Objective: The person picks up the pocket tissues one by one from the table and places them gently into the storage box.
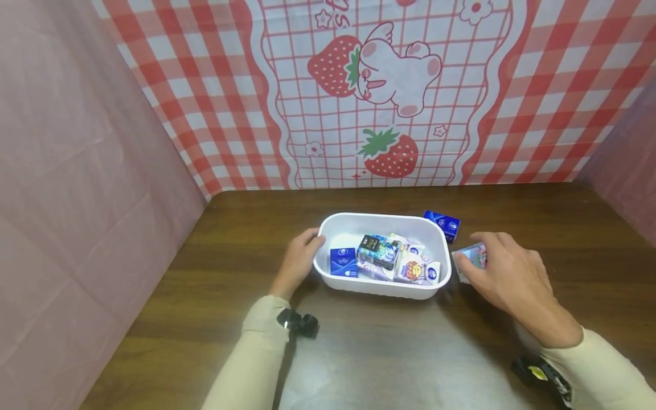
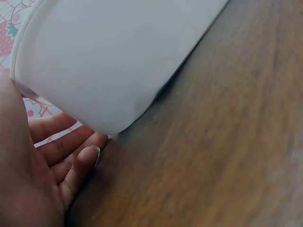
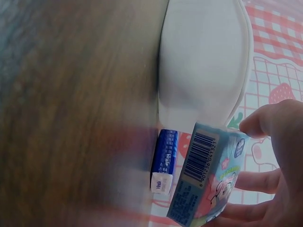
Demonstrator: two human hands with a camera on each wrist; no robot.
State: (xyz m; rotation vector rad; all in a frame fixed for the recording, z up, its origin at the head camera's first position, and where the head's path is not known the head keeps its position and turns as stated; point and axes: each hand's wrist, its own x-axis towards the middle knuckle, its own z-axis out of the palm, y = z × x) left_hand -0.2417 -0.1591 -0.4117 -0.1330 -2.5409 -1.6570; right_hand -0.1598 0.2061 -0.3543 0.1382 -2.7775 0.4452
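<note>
A white plastic basin [image 1: 381, 289] stands on the table, holding several small tissue packs. Its left end is gripped at the rim by my left hand [image 1: 299, 259], whose loosely bent fingers [image 2: 71, 146] show beside the wall in the left wrist view. Just off the opposite end, my right hand [image 1: 512, 279] pinches a light blue tissue pack [image 3: 208, 175] with cartoon print and a barcode. In the basin are a dark blue pack [image 1: 343, 262], a black-and-blue floral pack [image 1: 378, 250] and white cartoon-printed packs [image 1: 416, 269].
Another blue tissue pack [image 1: 443, 225] lies on the wooden table [image 1: 215, 273] behind the basin's right end. A red-checked cloth [image 1: 215, 85] with strawberries hangs along the back. Pale pink cloth [image 1: 82, 188] hangs at the left side.
</note>
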